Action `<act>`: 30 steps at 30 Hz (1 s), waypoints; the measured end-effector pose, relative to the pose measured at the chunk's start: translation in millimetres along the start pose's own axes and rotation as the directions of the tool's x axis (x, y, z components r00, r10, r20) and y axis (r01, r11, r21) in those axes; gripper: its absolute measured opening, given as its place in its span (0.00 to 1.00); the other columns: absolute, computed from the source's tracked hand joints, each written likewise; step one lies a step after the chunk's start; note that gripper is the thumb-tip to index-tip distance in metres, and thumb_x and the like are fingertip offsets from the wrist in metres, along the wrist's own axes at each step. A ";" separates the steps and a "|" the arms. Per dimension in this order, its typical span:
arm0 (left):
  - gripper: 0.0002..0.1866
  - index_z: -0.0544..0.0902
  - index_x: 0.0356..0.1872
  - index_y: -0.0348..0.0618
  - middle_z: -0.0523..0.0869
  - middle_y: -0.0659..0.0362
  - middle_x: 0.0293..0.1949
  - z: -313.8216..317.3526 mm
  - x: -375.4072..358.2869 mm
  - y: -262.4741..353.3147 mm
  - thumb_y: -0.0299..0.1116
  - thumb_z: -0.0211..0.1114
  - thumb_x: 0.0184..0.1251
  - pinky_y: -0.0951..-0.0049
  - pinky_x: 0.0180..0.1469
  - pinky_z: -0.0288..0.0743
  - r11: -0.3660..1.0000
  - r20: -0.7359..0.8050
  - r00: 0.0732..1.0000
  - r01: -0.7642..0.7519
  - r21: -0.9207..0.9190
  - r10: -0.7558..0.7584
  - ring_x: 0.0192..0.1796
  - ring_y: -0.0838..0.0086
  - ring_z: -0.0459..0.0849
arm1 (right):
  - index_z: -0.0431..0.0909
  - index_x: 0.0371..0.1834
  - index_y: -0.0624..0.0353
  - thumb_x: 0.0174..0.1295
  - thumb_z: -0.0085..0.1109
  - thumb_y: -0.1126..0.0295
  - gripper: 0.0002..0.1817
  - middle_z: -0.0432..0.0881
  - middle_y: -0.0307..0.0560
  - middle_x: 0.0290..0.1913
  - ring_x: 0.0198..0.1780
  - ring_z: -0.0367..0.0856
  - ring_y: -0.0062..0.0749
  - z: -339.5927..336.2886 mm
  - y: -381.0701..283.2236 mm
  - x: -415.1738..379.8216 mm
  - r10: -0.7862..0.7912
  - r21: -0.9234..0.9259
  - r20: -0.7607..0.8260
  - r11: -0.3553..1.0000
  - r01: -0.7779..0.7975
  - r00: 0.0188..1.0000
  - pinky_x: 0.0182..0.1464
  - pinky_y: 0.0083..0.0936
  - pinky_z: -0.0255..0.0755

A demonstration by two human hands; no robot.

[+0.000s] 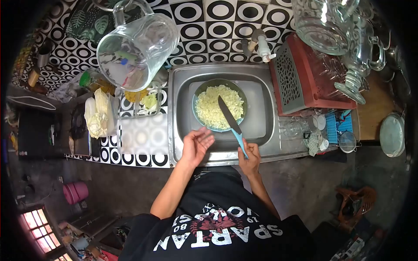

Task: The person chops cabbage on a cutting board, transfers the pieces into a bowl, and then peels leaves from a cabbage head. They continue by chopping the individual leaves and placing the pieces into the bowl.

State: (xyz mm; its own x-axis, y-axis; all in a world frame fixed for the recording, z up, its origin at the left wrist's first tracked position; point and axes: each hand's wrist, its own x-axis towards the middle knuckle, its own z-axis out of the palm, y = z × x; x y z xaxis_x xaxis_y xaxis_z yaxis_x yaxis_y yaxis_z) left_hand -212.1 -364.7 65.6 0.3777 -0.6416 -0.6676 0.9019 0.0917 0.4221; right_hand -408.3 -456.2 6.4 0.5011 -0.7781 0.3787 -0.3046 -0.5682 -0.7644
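Observation:
In the sink stands a round bowl [195, 114] with a light blue rim, heaped with finely chopped pale yellow-green vegetable [213, 104]. My right hand [249, 157] is closed round the light blue handle of a kitchen knife [228, 114]. The knife's dark blade points up and away from me, over the chopped pieces. My left hand [198, 145] is just in front of the bowl's near left side, palm partly up, fingers stretched out and nothing in them. Its fingertips come right to the rim in this view.
The steel sink [179, 126] has a tap [264, 50] behind it. Left are a clear cutting board [143, 135], a clear container [150, 111] and napa cabbages [96, 115]. A red-brown crate [300, 78] stands right. A glass pitcher [139, 48] hangs overhead.

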 end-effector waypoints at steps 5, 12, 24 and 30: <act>0.21 0.70 0.47 0.32 0.75 0.44 0.48 -0.1 12.7 -27.5 0.36 0.53 0.54 0.59 0.56 0.70 0.972 0.050 0.973 0.226 -0.058 -0.224 0.50 0.55 0.76 | 0.75 0.56 0.47 0.50 0.64 0.72 0.26 0.71 0.43 0.36 0.34 0.72 0.34 16.0 -1.3 -2.7 0.054 -0.282 0.021 0.958 -0.046 0.998 0.32 0.27 0.69; 0.29 0.65 0.53 0.23 0.71 0.40 0.56 9.9 10.0 -17.5 0.37 0.52 0.52 0.58 0.60 0.66 0.927 0.125 0.956 0.288 -0.239 -0.264 0.58 0.52 0.71 | 0.74 0.57 0.45 0.51 0.63 0.74 0.27 0.72 0.46 0.37 0.35 0.75 0.38 -4.8 24.9 -64.7 0.054 -0.308 -0.007 0.950 -0.053 0.999 0.34 0.28 0.71; 0.32 0.59 0.63 0.33 0.67 0.43 0.61 37.6 -17.6 23.5 0.38 0.49 0.58 0.63 0.52 0.73 0.999 0.263 0.964 0.020 0.030 -0.027 0.55 0.57 0.76 | 0.74 0.55 0.56 0.52 0.61 0.77 0.23 0.72 0.50 0.35 0.32 0.75 0.38 -39.6 10.9 -102.9 0.175 -0.206 -0.063 0.961 -0.185 0.983 0.32 0.28 0.71; 0.38 0.49 0.67 0.33 0.65 0.43 0.61 24.5 -9.3 19.3 0.49 0.46 0.64 0.72 0.39 0.77 0.855 0.207 0.974 -0.182 0.486 0.090 0.36 0.66 0.82 | 0.76 0.49 0.65 0.55 0.57 0.76 0.16 0.77 0.50 0.30 0.30 0.77 0.36 -33.0 -20.0 -42.0 0.115 0.088 0.069 0.989 -0.121 0.991 0.33 0.26 0.71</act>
State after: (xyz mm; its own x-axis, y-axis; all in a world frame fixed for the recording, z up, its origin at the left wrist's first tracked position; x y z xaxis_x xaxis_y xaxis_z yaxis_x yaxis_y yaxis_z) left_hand -203.4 -375.5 95.1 0.4058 -0.7741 -0.4858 0.6003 -0.1750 0.7804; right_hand -450.0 -421.0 23.1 0.5174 -0.8181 0.2512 -0.2907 -0.4441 -0.8475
